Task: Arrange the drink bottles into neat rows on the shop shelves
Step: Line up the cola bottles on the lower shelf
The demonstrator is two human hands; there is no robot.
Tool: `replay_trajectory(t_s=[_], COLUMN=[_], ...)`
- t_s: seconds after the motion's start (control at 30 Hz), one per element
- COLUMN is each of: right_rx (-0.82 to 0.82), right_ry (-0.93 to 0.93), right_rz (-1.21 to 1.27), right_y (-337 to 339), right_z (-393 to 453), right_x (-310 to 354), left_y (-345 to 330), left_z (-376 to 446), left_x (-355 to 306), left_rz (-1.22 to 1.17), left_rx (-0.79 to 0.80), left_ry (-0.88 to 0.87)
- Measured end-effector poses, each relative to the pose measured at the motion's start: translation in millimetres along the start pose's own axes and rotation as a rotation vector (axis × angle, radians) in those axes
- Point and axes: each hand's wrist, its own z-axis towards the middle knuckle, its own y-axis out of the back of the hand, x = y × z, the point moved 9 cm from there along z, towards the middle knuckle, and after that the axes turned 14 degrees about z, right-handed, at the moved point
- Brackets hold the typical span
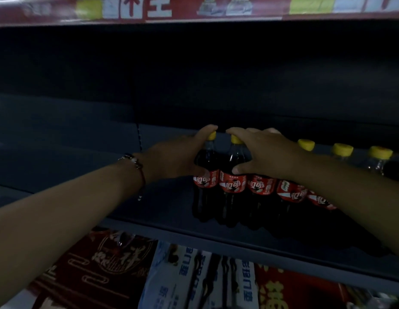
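Several dark cola bottles with red labels and yellow caps stand in a row on the dark shelf (162,210), running from the middle to the right. My left hand (174,157) wraps the neck and shoulder of the leftmost bottle (206,172), fingertips over its cap. My right hand (265,152) grips the second bottle (233,175) from the right, thumb on its shoulder, fingers over the cap. More yellow caps (306,144) show beyond my right wrist. My right forearm hides the lower parts of the bottles further right.
The shelf's left half is bare dark metal, with a slotted upright (139,137) at the back. Above runs a red and white price strip (149,10). Below the shelf edge (238,248) lie red and blue-white boxed goods (194,277).
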Motion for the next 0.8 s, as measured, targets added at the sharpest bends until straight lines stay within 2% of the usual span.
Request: replay_trajectory(t_s=[0.13, 0.23, 0.3, 0.5, 0.73, 0.8], right_rx=[0.02, 0.007, 0.009, -0.035, -0.077, -0.021], right_ry=[-0.005, -0.072, -0.091, -0.033, 0.026, 0.013], right_rz=[0.071, 0.067, 0.002, -0.086, -0.057, -0.055], right_y=[7, 19, 20, 11, 11, 10], right_z=[-7, -18, -26, -27, -31, -30], right_x=[-8, -29, -42, -43, -44, -47], left_y=[24, 33, 28, 20, 20, 20], left_z=[2, 11, 19, 24, 21, 24], left_x=[-15, -42, -55, -53, -56, -56], left_rz=[0.206, 0.317, 0.342, 0.355, 0.378, 0.377], left_rx=[-0.168, -0.292, -0.285, -0.338, -0.342, -0.305], left_ry=[-0.055, -0.175, -0.219, -0.191, -0.179, -0.172])
